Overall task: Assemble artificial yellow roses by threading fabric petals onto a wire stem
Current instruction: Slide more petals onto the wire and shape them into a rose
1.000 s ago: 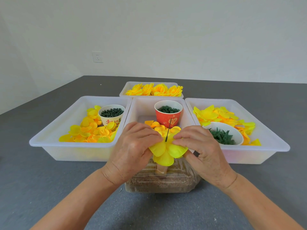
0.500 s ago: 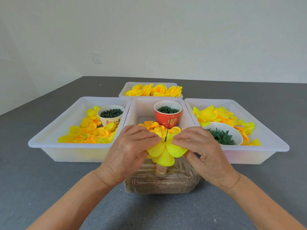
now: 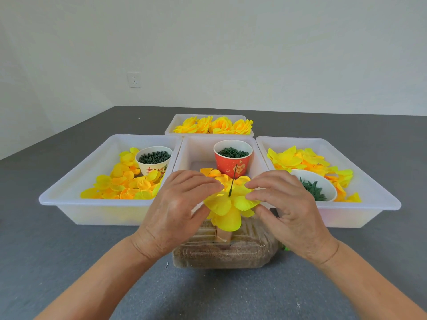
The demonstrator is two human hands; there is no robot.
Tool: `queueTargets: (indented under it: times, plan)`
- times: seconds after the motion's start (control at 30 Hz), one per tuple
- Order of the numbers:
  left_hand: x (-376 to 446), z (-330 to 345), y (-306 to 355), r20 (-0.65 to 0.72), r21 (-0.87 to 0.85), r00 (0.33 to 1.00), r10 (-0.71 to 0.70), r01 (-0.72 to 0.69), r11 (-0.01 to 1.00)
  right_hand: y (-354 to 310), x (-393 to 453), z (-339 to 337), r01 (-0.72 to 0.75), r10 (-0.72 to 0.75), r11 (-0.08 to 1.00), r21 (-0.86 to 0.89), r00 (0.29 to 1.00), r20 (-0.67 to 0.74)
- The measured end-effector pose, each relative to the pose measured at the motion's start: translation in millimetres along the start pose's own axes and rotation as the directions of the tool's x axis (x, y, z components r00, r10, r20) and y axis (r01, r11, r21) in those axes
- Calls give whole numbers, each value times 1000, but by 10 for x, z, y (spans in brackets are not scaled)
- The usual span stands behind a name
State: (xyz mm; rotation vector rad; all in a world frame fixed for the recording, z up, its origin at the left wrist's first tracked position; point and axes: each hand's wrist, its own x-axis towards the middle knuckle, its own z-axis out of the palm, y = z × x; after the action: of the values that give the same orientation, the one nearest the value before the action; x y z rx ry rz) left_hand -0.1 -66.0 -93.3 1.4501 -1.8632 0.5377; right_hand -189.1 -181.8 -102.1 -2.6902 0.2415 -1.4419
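Note:
A half-built yellow rose (image 3: 227, 210) sits on a thin dark wire stem (image 3: 232, 182) that pokes up through its petals. The stem stands over a clear bag of brown grain (image 3: 221, 252). My left hand (image 3: 178, 211) pinches the petals from the left side, thumb under and fingers over. My right hand (image 3: 286, 209) pinches them from the right the same way. The wire's lower part is hidden by the petals.
Three white tubs stand behind: the left one (image 3: 69, 188) with loose petals and a cup of green parts (image 3: 153, 158), the middle one with a red cup (image 3: 232, 158), the right one (image 3: 374, 192) with petals and a white bowl (image 3: 323, 185). Finished roses (image 3: 215, 125) fill a far tray.
Both hands have drawn slightly apart on the petals, which now lie flatter and lower on the wire, so more of the stem shows above them.

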Motion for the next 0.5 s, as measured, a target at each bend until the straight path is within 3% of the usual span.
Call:
queueTargets:
  times: [0.27, 0.37, 0.5]
  plan:
    - [-145, 99, 232, -27, -203, 961, -277, 266, 942, -21, -9, 15, -46, 46, 999, 17, 999, 14]
    - [-169, 202, 323, -202, -180, 879, -432, 400, 899, -48, 28, 31, -43, 43, 999, 18, 999, 12]
    - [-247, 285, 417, -410, -174, 768, -491, 463, 869, -90, 87, 47, -50, 50, 999, 15, 999, 1]
